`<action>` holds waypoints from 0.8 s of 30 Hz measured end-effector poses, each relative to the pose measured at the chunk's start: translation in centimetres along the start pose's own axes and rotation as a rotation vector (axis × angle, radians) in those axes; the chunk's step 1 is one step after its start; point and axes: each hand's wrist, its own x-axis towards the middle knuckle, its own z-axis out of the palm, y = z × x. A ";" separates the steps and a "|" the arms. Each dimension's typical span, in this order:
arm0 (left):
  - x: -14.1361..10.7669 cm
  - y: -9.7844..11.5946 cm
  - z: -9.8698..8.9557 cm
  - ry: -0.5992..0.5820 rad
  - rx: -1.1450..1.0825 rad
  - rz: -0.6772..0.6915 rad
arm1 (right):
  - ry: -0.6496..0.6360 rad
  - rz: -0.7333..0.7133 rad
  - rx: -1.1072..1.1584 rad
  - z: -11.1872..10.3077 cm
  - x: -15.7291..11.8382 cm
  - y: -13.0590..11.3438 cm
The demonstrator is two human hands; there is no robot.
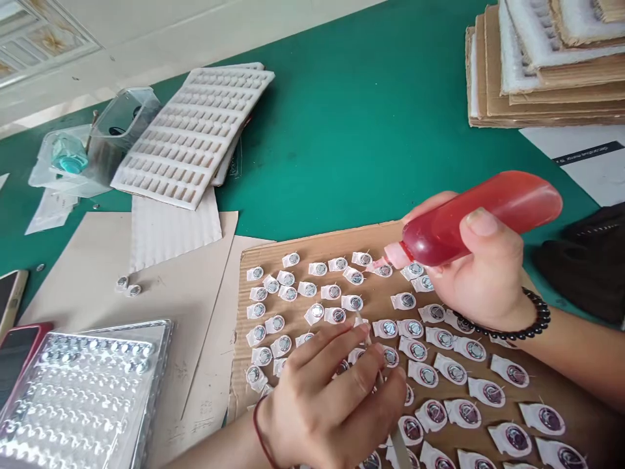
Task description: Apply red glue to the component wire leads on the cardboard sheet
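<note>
A red squeeze bottle (444, 228) with a pink nozzle lies tilted in my right hand (488, 273), fingers closed round it. Its tip points down and left at one of the small round metal parts on white tabs (383, 270). Lower down, my left hand (336, 391) is closed on a slim metal tool (400, 449) that looks like tweezers; my fingers partly cover it. The tool's tip is close to another tabbed part (352, 303). Many such parts lie in loose rows on a brown cardboard sheet (293, 244), and my left hand hides some of them.
White slotted foam trays (195, 130) lean on clear plastic boxes (63, 156) at the back left. A clear blister tray (78, 391) of metal pieces sits by two phones at lower left. Cardboard-backed foam sheets (547, 98) are stacked back right, above a black cloth-like item (586, 260).
</note>
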 end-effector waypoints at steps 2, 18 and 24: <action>-0.1 0.1 -0.1 -0.002 -0.014 0.006 | 0.000 -0.011 0.114 -0.1 -0.1 0.0; -1.5 -0.6 1.2 -0.063 -0.035 -0.036 | -0.115 0.064 -0.042 -0.3 -0.5 1.6; -1.6 -0.5 1.3 -0.095 -0.056 -0.030 | -0.075 0.032 -0.056 -0.5 -0.4 1.7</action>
